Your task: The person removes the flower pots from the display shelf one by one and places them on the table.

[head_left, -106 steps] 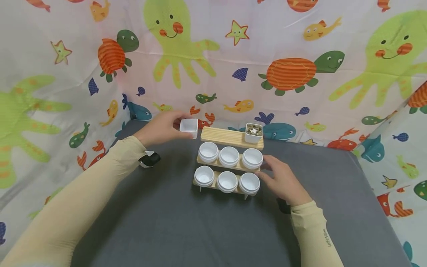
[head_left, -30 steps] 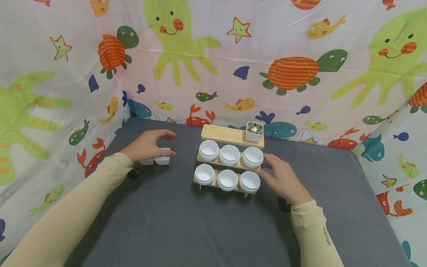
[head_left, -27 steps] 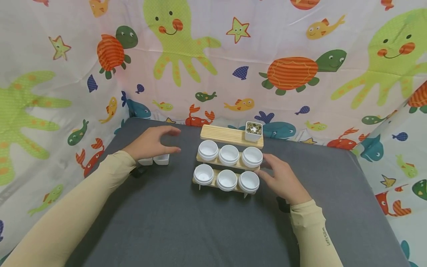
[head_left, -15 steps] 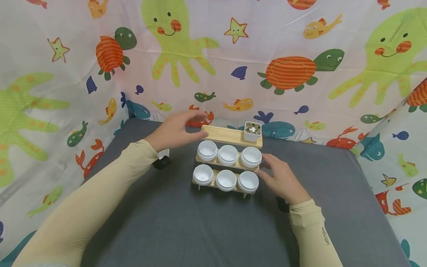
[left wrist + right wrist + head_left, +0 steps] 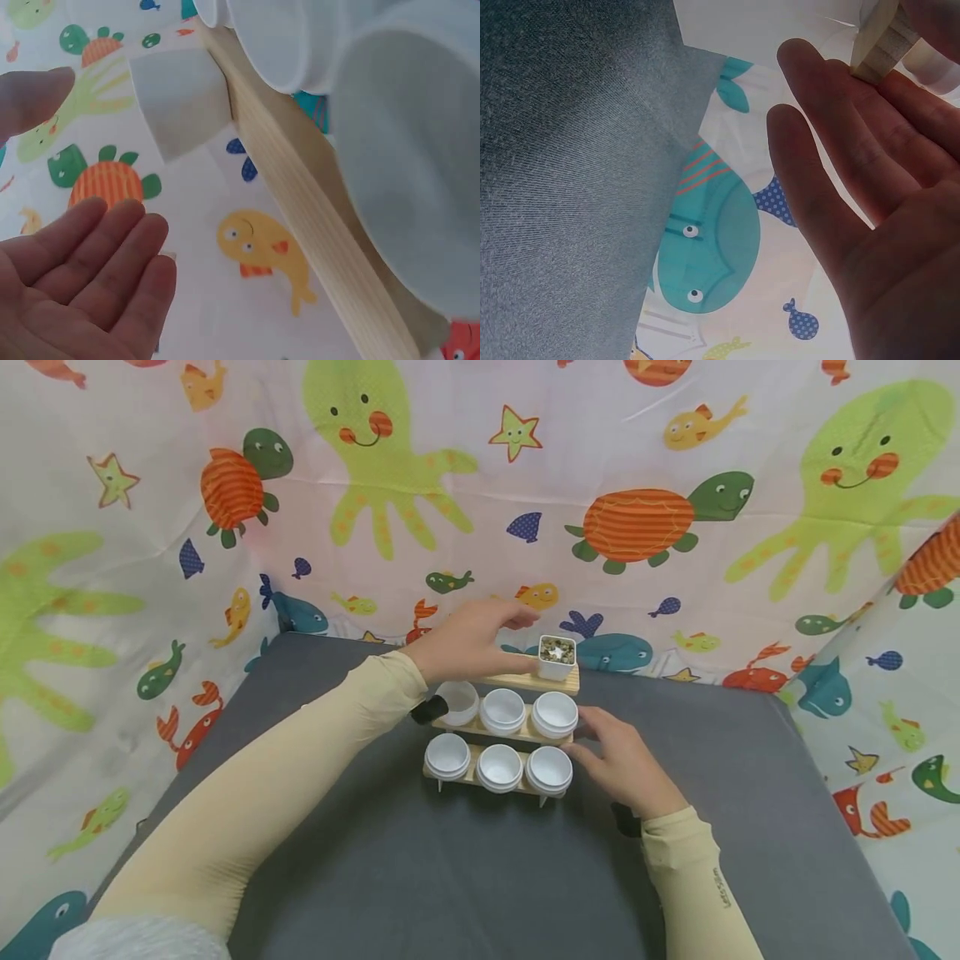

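Observation:
My left hand (image 5: 468,643) is over the top shelf of a three-tier wooden rack (image 5: 517,682), thumb and fingers spread apart and nothing between them. Just right of its fingertips, a white square pot (image 5: 555,672) with a greenish-brown filling and a pale star shape stands on that shelf's right end. In the left wrist view a gap shows between the fingers and the pot (image 5: 180,105). My right hand (image 5: 618,764) grips the middle shelf's right end, with the shelf's wooden end (image 5: 876,45) between thumb and fingers in the right wrist view.
Three white round cups (image 5: 503,713) sit on the middle shelf and three more on the lowest. A grey cloth (image 5: 450,885) covers the table. A curtain with sea animals (image 5: 637,427) hangs behind and along both sides.
My left hand set a white square pot down at the left beside another, let go, then moved up and right to the filled pot. Its arm now hides the set-down pots. My right hand stays put.

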Demonstrator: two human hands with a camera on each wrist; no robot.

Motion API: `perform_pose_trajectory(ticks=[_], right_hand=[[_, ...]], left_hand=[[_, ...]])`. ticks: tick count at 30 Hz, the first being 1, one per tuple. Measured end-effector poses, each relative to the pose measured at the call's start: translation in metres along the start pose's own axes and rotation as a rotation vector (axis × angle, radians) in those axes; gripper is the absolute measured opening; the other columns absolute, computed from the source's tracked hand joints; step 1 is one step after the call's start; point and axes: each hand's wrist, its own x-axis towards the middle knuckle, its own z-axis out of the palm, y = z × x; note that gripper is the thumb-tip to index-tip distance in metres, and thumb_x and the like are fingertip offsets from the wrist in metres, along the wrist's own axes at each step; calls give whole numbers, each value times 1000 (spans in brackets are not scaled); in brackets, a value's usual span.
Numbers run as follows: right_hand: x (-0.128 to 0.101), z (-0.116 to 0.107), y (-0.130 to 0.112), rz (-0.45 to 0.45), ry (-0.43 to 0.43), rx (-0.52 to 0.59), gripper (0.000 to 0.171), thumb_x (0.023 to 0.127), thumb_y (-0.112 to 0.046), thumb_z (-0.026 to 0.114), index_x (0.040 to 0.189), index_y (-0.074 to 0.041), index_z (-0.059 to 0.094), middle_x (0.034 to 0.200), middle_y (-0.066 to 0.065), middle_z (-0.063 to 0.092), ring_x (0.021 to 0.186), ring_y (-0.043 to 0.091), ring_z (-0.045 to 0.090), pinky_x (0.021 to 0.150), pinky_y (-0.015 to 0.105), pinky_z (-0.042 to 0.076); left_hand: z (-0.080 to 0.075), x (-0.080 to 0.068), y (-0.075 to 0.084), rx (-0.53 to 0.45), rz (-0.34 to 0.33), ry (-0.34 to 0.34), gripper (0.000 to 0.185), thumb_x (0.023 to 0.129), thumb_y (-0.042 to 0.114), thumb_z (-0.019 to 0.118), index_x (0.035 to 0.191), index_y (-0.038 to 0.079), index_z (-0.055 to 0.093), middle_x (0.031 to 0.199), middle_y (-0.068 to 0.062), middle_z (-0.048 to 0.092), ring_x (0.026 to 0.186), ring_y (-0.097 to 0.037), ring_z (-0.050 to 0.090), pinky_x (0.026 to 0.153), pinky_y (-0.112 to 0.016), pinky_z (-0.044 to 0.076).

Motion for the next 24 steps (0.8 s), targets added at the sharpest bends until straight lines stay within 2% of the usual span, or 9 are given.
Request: perform_pose_trajectory(ticks=[6,15,24], right_hand=[[-1,-3,-1,-4,1,4,55,99,-16,79,150,-11,59,144,14,68,123,39,73,105,61,58],[-1,-2,-2,-12,2,0,54,99,-16,80,148,-11,61,140,13,69,122,36,74,104,59,59],[-1,-4,0,-12,3,3,54,99,-19,79,149,-12,60,142,12,68,122,34,73,104,58,59]], left_hand=[[11,20,8,10,-5,-46,79,93,47,83,157,11,54,155,-5,64,143,-21,60,122,-40,48],[20,37,13,41,-43,-116,83,92,49,84,158,12,52,157,-5,62,146,-22,57,124,-41,46],[28,50,17,75,-50,-144,72,93,45,85,152,12,60,149,-5,68,137,-21,63,120,-41,49]])
